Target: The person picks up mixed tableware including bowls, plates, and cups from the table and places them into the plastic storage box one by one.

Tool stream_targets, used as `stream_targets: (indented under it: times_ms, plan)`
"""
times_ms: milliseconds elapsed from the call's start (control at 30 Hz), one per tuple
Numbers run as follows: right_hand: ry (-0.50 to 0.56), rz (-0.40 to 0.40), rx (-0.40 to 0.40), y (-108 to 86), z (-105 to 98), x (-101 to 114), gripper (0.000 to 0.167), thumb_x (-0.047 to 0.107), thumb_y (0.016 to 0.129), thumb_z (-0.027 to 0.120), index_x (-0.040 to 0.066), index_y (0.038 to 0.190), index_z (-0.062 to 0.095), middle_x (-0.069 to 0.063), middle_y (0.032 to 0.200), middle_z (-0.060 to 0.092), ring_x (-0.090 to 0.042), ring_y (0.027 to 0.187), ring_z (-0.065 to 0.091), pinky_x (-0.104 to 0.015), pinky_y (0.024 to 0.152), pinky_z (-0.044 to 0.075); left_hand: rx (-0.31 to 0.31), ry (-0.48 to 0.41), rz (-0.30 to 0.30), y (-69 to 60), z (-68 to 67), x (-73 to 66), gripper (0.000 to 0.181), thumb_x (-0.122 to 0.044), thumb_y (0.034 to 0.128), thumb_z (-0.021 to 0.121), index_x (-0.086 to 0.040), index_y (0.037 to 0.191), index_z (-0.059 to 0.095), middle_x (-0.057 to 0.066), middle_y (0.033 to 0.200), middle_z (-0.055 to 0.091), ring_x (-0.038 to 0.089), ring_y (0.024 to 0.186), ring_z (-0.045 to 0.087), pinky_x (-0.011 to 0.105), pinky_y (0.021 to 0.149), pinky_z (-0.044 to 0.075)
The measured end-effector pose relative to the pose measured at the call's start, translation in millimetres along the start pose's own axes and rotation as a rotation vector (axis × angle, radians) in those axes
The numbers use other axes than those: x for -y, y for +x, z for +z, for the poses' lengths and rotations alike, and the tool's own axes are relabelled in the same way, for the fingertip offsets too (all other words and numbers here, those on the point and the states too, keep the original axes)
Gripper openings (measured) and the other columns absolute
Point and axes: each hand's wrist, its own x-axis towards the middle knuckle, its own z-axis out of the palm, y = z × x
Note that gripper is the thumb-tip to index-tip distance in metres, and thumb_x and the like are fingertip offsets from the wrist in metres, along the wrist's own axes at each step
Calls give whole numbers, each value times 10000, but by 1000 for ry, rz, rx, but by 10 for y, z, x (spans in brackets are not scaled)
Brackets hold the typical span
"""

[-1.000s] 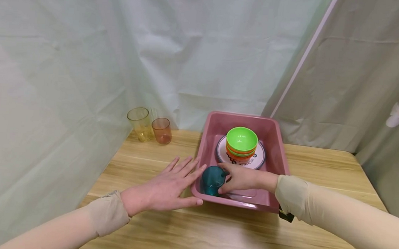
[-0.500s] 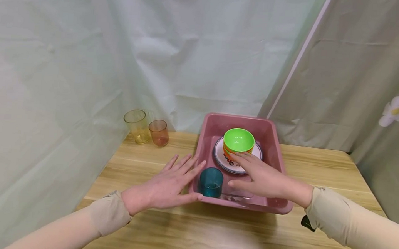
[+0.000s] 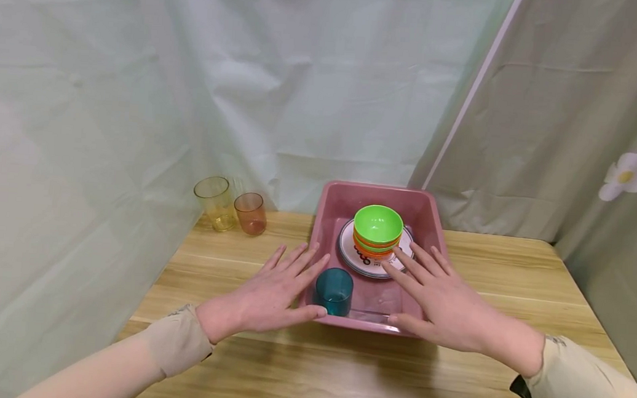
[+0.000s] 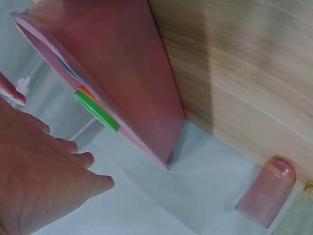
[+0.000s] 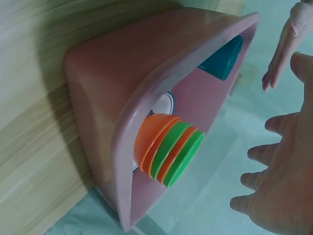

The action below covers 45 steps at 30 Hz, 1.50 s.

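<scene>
In the head view a pink plastic tub (image 3: 326,209) stands on the wooden table. Its front left corner holds a teal cup (image 3: 334,291). Behind the cup, stacked green and orange bowls (image 3: 378,228) sit on white plates with a dark rim (image 3: 348,256). My left hand (image 3: 267,297) is spread over the tub's left side, near the cup, holding nothing. Over the front right part of the tub my right hand (image 3: 450,304) is held with its fingers spread and no object in it. The right wrist view shows the bowl stack (image 5: 168,149) apart from that hand.
Left of the tub, at the table's back edge, stand a yellow glass (image 3: 215,204) and a reddish-orange glass (image 3: 251,214). Pale curtains (image 3: 314,100) hang behind and beside the table (image 3: 513,274).
My right hand has let go of the teal cup and drawn back to the right, its fingers spreading. The cup stays in the tub's corner. My left hand has hardly moved.
</scene>
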Motion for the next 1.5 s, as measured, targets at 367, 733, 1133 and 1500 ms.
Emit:
stream_targets:
  times_ms: [367, 733, 1133, 1500]
  plan:
    - [-5, -4, 20, 20, 59, 20, 847, 743, 960, 446, 206, 1609, 363, -77, 1688, 212, -374, 1553, 106, -551, 1236, 51, 0, -54, -51, 27, 24, 82, 948, -810, 946, 322, -227, 1660, 98, 75, 1716, 82, 292, 1566, 40, 549, 1232, -20]
    - [53, -70, 23, 370, 39, 190, 854, 741, 967, 431, 277, 1648, 206, -24, 1705, 143, -293, 1567, -16, -544, 1241, 59, -58, -108, -268, 46, 105, 687, 929, -695, 989, 452, -105, 1648, 172, 186, 1688, 141, 397, 1547, 109, 655, 1202, 57]
    - [60, -169, 71, 849, 62, 470, 847, 724, 977, 435, 212, 1635, 287, -96, 1699, 176, -344, 1563, 37, -517, 1246, 58, -65, -176, -444, -49, 285, 1286, 940, -656, 1024, 398, 20, 1622, 133, 289, 1649, 173, 484, 1508, 160, 741, 1147, 79]
    - [-9, -210, 109, 1258, 141, 746, 848, 760, 970, 377, 239, 1634, 291, -88, 1693, 201, -297, 1568, 25, -492, 1250, 35, -141, -537, -615, 37, 375, 1646, 979, -524, 1040, 504, 152, 1565, 29, 380, 1620, 82, 506, 1501, 126, 593, 1209, 169]
